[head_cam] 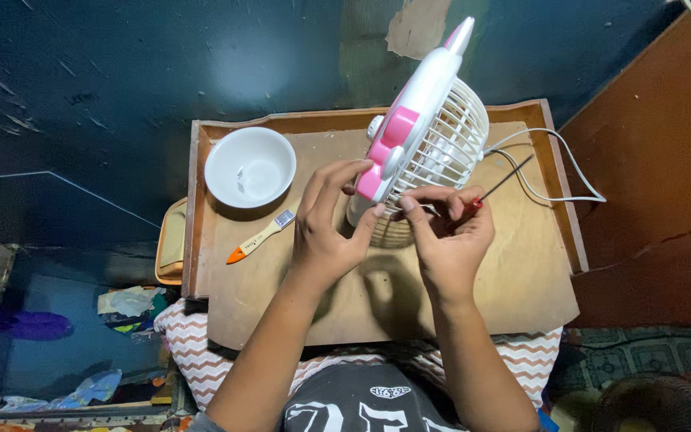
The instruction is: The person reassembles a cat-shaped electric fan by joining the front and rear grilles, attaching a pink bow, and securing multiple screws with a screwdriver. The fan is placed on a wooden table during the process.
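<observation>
White bowl [249,166] sat on the wooden tray [537,272], contents unclear, paintbrush [260,237] beside it. Left hand [331,224] cupped the pink-white fan [425,136] mid-tray; right hand [449,232] pinched its grille, clutching a red screwdriver [499,186].

Fan [429,132] was glossy white-pink plastic; tray [513,272] matt worn wood (scuffed); bowl [249,166] glazed smooth; wall [121,80] scratched, paint peeling.

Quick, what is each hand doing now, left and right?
Left hand: fingers curled, gripping the small white and pink fan.
Right hand: closed around a red-handled screwdriver, fingertips on the fan.
</observation>
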